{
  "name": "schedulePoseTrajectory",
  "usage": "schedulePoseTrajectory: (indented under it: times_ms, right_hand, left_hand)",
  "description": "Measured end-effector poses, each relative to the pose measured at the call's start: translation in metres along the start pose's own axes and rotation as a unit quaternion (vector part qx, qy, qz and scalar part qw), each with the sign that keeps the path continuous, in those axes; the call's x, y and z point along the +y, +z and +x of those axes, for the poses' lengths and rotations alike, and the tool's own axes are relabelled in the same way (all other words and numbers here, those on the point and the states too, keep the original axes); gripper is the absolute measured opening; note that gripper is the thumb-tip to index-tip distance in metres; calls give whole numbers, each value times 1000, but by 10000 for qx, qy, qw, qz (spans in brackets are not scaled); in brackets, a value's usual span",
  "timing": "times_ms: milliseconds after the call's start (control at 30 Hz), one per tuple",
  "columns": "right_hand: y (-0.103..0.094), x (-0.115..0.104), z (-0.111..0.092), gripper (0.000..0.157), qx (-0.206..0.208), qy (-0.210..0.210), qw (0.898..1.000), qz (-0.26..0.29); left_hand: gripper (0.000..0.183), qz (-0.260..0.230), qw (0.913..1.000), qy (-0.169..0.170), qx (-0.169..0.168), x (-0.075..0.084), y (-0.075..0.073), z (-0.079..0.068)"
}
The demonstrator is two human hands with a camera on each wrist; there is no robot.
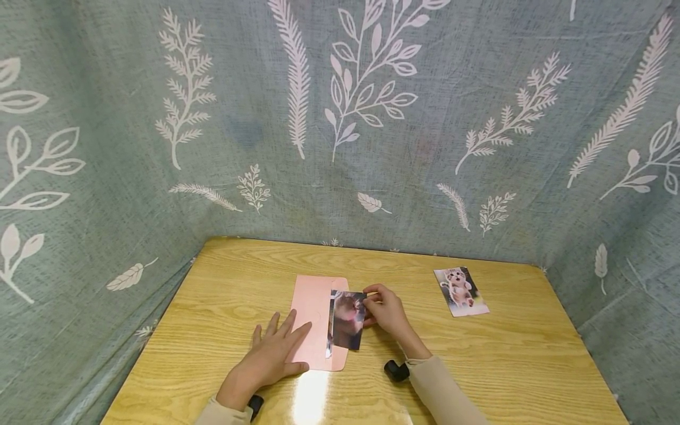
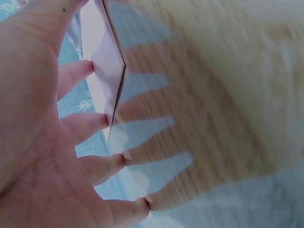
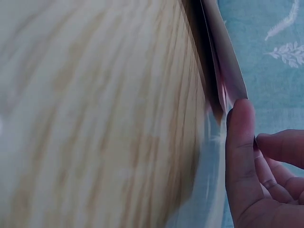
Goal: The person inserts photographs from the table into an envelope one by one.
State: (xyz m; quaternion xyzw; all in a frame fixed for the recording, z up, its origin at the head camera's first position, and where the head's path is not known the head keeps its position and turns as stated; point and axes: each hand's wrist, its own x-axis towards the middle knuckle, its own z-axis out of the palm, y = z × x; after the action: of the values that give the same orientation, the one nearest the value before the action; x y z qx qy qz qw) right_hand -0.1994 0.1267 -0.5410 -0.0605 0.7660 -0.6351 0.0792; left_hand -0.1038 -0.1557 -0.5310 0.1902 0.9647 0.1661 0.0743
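Note:
A pink envelope (image 1: pixel 307 295) lies flat on the table, its flap side to the right. My left hand (image 1: pixel 271 354) rests with spread, straight fingers over its left part, the thumb at the near edge. In the left wrist view, the fingertips (image 2: pixel 100 120) press at the envelope and the tabletop. My right hand (image 1: pixel 389 313) pinches the right edge of a dark photo (image 1: pixel 347 330) between thumb and fingers. That photo overlaps the flap side of the envelope. A narrow pale strip (image 1: pixel 329 330) with a picture-like edge shows along the photo's left side.
A kitten photo (image 1: pixel 461 291) lies face up at the right on the wooden table (image 1: pixel 510 354). Leaf-patterned grey-green cloth (image 1: pixel 297 200) hangs behind the table and at both sides. Black wrist cameras, such as the one on the right wrist (image 1: pixel 395 370), sit near the tabletop.

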Motion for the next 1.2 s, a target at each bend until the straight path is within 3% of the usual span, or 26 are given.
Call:
schedulePoseTrajectory:
  times_ms: [800, 1200]
  right_hand:
    - [24, -8, 4, 23, -220, 36, 9989, -421]
    - [33, -4, 6, 23, -376, 73, 9987, -347]
  left_hand:
    - [83, 31, 10000, 18, -35, -2, 2, 0]
    - [84, 39, 10000, -40, -78, 1, -1, -1]
